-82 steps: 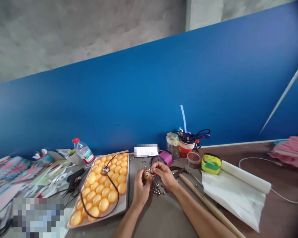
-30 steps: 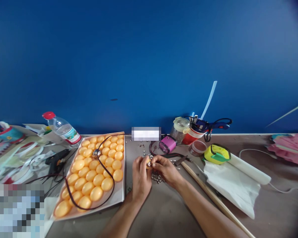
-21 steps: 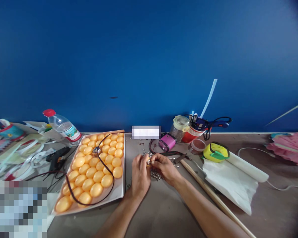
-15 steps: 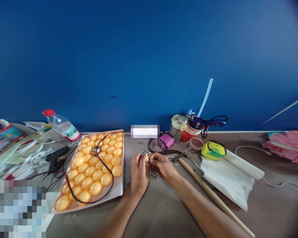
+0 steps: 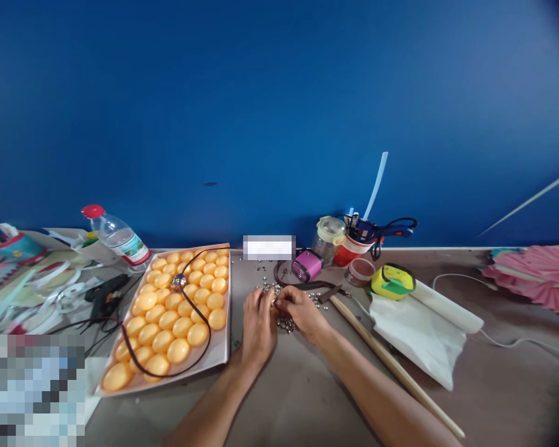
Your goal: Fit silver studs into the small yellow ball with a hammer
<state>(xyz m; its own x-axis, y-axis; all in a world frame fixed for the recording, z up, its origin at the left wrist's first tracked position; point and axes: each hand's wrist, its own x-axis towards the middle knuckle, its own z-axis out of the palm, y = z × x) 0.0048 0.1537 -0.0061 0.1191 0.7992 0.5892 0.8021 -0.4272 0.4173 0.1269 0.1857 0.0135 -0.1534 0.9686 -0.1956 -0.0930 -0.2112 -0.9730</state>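
My left hand [image 5: 259, 323] and my right hand [image 5: 302, 315] meet over a loose pile of small silver beads [image 5: 286, 325] on the table. Pinched between the fingertips of both is a small orange ball [image 5: 274, 298], mostly hidden, with shiny bits on it. Left of my hands lies a white tray [image 5: 225, 347] filled with orange balls [image 5: 179, 351]. One ball covered in silver beads [image 5: 179, 282] rests among them, and a dark cord [image 5: 208, 323] loops across the tray.
Behind my hands are a purple box [image 5: 306, 266], a clear jar [image 5: 328, 239] and a red cup [image 5: 351, 248] of tools. To the right lie a wooden stick [image 5: 395, 366], white paper [image 5: 417, 335] and a yellow container [image 5: 393, 281]. A bottle [image 5: 125, 239] and glue gun [image 5: 106, 295] stand left.
The whole view has shifted slightly, with things on the right sitting a little further left. My hands keep their pinched hold over the beads, their fingers barely moved.
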